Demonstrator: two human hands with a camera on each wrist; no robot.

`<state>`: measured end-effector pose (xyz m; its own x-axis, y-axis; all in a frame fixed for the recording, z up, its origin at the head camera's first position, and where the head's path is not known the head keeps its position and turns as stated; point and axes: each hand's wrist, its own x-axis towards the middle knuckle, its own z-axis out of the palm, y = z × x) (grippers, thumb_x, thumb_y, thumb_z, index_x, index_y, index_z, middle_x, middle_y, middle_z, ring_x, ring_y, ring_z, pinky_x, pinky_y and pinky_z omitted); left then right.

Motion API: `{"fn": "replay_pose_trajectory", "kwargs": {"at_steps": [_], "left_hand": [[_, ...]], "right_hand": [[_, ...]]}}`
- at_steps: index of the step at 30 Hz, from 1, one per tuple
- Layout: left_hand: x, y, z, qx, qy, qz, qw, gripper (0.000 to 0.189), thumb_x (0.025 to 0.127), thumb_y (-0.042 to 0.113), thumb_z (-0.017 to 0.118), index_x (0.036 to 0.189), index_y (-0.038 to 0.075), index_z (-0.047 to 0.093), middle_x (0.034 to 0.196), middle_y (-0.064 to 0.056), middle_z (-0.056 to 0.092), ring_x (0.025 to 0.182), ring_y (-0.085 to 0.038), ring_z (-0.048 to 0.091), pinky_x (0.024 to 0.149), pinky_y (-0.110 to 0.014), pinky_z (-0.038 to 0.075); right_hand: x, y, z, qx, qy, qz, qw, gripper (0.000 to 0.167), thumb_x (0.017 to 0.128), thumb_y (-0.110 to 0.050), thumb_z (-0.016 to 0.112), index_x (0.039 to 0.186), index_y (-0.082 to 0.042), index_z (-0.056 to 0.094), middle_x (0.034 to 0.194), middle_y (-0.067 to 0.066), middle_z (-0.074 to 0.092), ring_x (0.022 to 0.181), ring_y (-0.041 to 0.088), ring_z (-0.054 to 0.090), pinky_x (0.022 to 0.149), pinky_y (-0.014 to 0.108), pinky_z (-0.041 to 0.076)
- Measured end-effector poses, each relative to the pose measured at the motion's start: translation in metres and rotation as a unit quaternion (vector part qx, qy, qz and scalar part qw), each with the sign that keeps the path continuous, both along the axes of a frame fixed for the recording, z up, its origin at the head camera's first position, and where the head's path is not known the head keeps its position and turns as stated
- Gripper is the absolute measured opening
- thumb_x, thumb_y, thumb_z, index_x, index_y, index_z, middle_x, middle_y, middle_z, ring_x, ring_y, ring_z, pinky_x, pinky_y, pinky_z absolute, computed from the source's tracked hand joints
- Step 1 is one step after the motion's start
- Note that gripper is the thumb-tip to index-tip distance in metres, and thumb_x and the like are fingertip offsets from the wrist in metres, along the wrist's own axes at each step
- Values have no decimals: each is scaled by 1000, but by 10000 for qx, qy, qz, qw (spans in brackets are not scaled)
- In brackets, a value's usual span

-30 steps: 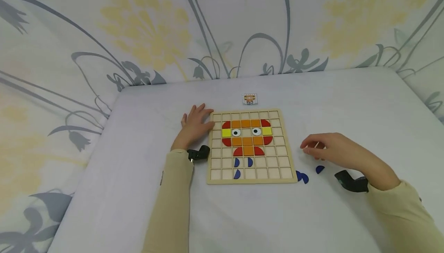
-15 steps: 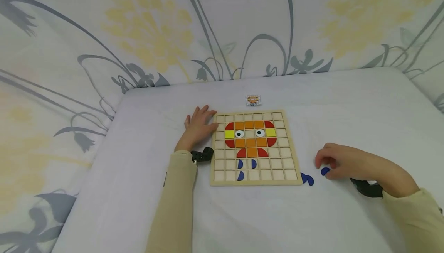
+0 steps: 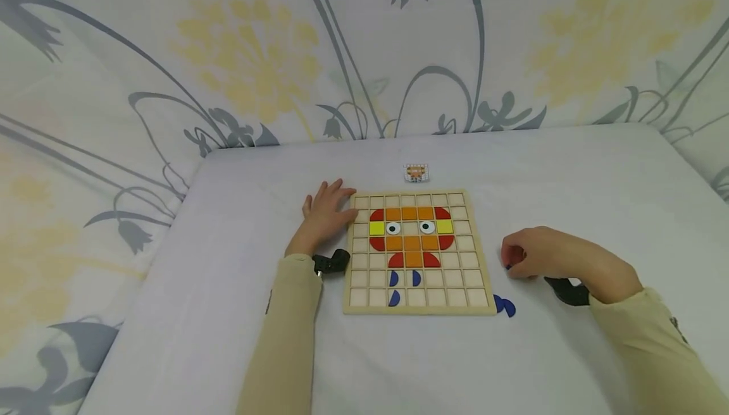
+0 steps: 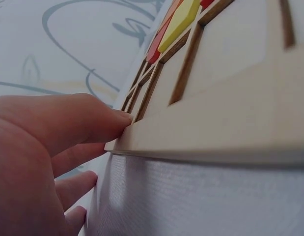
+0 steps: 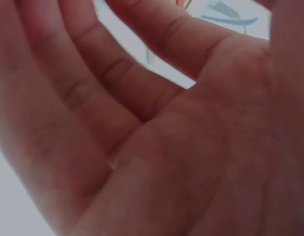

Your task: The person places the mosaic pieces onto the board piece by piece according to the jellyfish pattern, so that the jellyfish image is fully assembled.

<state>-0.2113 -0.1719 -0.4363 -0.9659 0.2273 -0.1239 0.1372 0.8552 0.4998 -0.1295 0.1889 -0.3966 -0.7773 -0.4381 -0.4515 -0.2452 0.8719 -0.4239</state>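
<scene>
A square wooden grid board (image 3: 418, 309) lies on the white cloth, bearing orange and yellow squares, red rounded pieces, two eye discs and a few blue half-circles (image 3: 394, 298). My left hand (image 3: 323, 217) rests at its left edge with spread fingers; in the left wrist view the thumb (image 4: 107, 125) lies on the rim. To the right of the board, my right hand (image 3: 549, 253) pinches a blue half-circle tile (image 3: 509, 267) between thumb and fingertips, mostly hidden by them. The palm fills the right wrist view, where the tile is hidden.
Two more blue half-circles (image 3: 505, 305) lie by the board's lower right corner. A small picture card (image 3: 416, 173) with a gridded design is behind the board. Flower-patterned fabric (image 3: 342, 42) rises past the table's far edge.
My right hand reached down to the loose blue half-circle on the cloth, picked it up and moved left toward the board. The left hand stays at the board's edge.
</scene>
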Motion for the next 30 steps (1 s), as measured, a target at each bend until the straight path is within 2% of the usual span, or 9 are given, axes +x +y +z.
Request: {"fn": "replay_pose_trajectory", "kwargs": {"at_steps": [11,15,18,22,30], "left_hand": [[3,1,-1,96,-51,40,9999,46,86,33,50,130,22,46,147,-2,19,135,-23,1,102,-51,-4],[1,-1,0,57,-9,70,10000,46,87,34,50,130,23,45,147,-1,19,135,-23,2,101,-52,-3],[3,-2,-2,-15,1,78,10000,45,87,35,49,130,24,45,147,0,19,135,-23,2,101,-52,-3],[2,-4,-3,-2,0,55,10000,45,87,35,49,131,23,44,147,-1,18,135,-23,1,101,-52,-3],[-1,-1,-2,-67,-2,7,10000,46,87,35,48,131,23,44,147,-2,18,135,-24,1,101,-52,-3]], "right_hand": [[-3,-1,-7,-633,-132,-311,9974,19,74,-26,70,77,-14,55,62,-3,49,57,12,49,53,27,39],[-9,-7,-5,-985,-75,-315,9946,17,77,-27,68,81,-14,57,64,-2,52,57,13,51,53,27,42],[-8,-15,-3,-1264,64,-363,9913,14,79,-27,66,84,-15,60,67,-3,55,59,13,53,54,27,43],[-5,-30,-1,-1603,243,-400,9860,13,80,-25,66,88,-16,62,69,-3,57,63,13,54,57,26,44],[13,-62,4,-2025,654,-141,9770,14,83,-17,62,96,-18,65,86,-9,59,76,11,53,68,26,46]]}}
